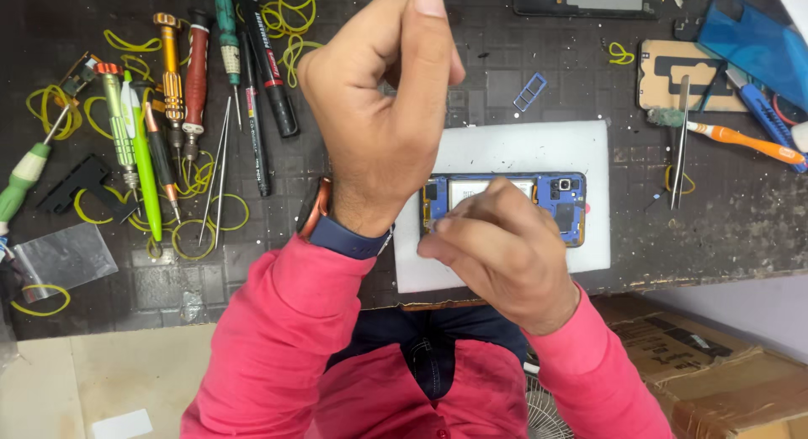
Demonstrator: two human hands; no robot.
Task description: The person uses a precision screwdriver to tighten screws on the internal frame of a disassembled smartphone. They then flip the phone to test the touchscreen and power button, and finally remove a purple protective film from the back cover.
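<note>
Right now the right hand point(505, 254) rests fingers bunched on the opened phone point(560, 205), w/ white mat point(589, 153) underneath. Left hand point(383, 111) at 11 o'clock, raised, fist closed, nothing visible inside.

We see a matt, scuffed dark table point(741, 228), a smooth white mat point(522, 144) that looks plastic, glossy plastic screwdriver handles point(143, 161), metal tweezers point(680, 140), and rough brown cardboard box point(715, 372).

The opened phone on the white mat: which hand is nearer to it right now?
Right. The right hand sits directly over the opened phone, covering its left part; whether it touches is unclear. The left hand is raised in a loose fist, up and left of it, clear of the white mat.
</note>
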